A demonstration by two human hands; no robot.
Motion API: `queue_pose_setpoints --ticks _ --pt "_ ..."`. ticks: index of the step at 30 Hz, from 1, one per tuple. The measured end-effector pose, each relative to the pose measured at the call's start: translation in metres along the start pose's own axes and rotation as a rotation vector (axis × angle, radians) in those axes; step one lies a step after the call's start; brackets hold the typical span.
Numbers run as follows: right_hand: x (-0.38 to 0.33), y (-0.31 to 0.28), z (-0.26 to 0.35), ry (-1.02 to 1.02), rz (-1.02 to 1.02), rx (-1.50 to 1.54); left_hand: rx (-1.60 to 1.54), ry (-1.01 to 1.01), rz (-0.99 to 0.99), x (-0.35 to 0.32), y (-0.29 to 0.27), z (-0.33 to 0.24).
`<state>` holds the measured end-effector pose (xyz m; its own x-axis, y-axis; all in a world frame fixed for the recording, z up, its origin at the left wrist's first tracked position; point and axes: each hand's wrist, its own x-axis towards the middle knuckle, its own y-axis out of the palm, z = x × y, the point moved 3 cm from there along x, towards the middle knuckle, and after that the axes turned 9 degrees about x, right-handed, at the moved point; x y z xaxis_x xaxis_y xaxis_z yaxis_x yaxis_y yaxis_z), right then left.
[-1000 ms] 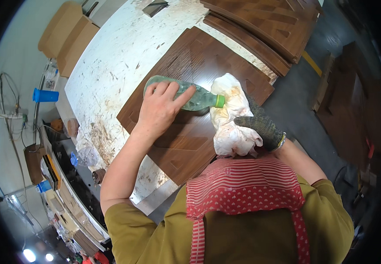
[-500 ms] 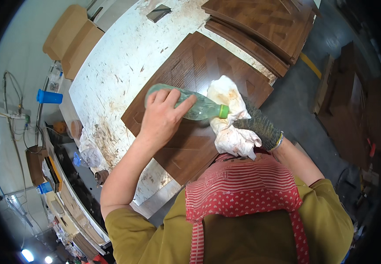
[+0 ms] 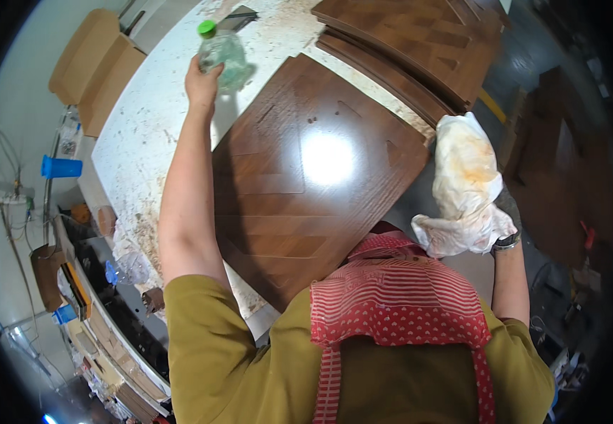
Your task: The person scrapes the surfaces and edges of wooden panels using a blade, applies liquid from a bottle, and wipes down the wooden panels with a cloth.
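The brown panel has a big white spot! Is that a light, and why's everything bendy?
Head view: that spot on the brown panel is glare, probably a lamp reflecting; head view: the white table edge curves and the corners go black, likely from the fisheye lens; head view: soft shadow beside the bottle.

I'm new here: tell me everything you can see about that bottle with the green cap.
The bottle is see-through, tinted pale green, and looks like plastic. Its bright green cap is on, toward the upper left of the picture. The bare left hand grips its side, over the white, stained table. Whether it holds anything, or its base touches the table, I can't tell.
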<state>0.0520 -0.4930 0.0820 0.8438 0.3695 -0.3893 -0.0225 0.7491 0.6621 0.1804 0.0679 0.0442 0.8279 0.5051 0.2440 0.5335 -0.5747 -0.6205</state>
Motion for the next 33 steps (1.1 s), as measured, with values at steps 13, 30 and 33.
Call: queue_pose_setpoints --ticks 13,30,33 --pt "0.027 0.032 -0.066 -0.610 0.364 -2.133 0.579 0.606 0.560 -0.281 0.050 -0.115" --pt "0.060 0.009 -0.055 -0.362 0.039 -1.563 0.565 0.615 0.418 -0.291 0.053 -0.105" --pt "0.066 0.006 -0.012 -0.587 0.045 -1.852 0.560 0.615 0.380 -0.290 0.049 -0.108"
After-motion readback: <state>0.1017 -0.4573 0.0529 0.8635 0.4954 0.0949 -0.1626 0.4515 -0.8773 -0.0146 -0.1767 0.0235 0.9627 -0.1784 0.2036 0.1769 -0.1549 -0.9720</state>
